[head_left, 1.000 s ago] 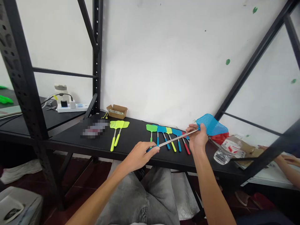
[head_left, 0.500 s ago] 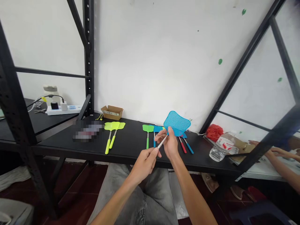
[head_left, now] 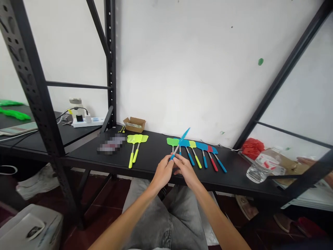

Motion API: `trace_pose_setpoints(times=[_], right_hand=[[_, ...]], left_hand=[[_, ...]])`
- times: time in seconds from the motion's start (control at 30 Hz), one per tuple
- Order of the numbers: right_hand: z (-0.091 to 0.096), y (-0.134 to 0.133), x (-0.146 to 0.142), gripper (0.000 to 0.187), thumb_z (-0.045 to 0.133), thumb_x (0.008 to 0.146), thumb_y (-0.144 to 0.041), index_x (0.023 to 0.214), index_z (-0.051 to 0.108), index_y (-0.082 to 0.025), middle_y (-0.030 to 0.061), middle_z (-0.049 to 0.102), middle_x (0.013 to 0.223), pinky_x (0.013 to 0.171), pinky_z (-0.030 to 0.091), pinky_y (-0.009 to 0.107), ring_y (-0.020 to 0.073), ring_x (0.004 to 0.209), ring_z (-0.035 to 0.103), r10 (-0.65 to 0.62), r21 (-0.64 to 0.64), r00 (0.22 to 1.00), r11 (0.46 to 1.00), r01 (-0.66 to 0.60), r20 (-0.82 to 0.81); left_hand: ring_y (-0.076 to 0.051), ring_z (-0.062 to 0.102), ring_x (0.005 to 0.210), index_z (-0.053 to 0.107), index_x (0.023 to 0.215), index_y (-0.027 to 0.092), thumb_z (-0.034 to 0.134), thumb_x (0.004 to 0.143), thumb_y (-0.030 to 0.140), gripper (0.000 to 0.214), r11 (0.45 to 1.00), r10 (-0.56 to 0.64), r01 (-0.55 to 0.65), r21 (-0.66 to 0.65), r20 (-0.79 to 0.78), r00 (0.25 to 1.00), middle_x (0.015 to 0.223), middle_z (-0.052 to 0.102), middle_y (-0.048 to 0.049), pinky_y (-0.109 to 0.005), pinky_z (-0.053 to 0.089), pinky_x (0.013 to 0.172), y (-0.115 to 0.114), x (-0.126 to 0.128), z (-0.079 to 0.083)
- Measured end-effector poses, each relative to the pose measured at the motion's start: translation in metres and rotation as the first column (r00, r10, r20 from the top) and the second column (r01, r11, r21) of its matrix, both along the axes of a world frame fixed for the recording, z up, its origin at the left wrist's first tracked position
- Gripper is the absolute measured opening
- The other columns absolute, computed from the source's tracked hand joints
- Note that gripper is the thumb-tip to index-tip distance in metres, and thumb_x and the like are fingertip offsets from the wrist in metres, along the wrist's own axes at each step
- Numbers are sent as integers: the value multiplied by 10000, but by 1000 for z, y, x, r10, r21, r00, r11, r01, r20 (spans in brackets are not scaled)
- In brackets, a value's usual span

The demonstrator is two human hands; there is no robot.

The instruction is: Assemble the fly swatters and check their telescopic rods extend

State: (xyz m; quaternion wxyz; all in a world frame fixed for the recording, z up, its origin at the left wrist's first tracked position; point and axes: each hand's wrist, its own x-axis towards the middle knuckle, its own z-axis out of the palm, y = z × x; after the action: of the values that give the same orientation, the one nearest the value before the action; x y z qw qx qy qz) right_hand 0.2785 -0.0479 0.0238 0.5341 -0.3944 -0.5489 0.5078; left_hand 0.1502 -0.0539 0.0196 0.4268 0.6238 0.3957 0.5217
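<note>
My left hand (head_left: pixel 164 170) and my right hand (head_left: pixel 184 167) meet just in front of the black shelf (head_left: pixel 151 158), both pinching a blue fly swatter (head_left: pixel 181 141). Its handle looks short and its blue head is turned edge-on, pointing up and to the right. Behind my hands a row of several fly swatters (head_left: pixel 201 152) lies flat, with green, blue, yellow and red handles. Two yellow-green swatters (head_left: pixel 136 146) lie to the left of that row.
A small cardboard box (head_left: pixel 134 124) stands at the back by the wall. A clear plastic bottle (head_left: pixel 263 167) and a red bag (head_left: pixel 252 148) lie at the right. Black rack posts (head_left: pixel 39 93) frame the shelf. A power strip (head_left: pixel 87 121) sits on the left shelf. Another person's hand (head_left: pixel 307 161) shows at far right.
My hands have come together: the long metal shaft seen earlier no longer shows between them. The blue head swung from the right to the middle and turned edge-on.
</note>
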Motion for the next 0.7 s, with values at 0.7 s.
trace_pose_setpoints(times=[0.7], right_hand=[[-117, -104, -1, 269, 452, 948, -308, 983, 715, -262, 23, 722, 858, 732, 448, 313, 212, 795, 663, -43, 225, 692, 959, -174, 721]], left_hand=[[-317, 482, 1252, 512, 1339, 188, 380, 982, 351, 415, 890, 427, -80, 449, -757, 495, 1349, 551, -146, -426, 390, 956, 35, -36, -35]])
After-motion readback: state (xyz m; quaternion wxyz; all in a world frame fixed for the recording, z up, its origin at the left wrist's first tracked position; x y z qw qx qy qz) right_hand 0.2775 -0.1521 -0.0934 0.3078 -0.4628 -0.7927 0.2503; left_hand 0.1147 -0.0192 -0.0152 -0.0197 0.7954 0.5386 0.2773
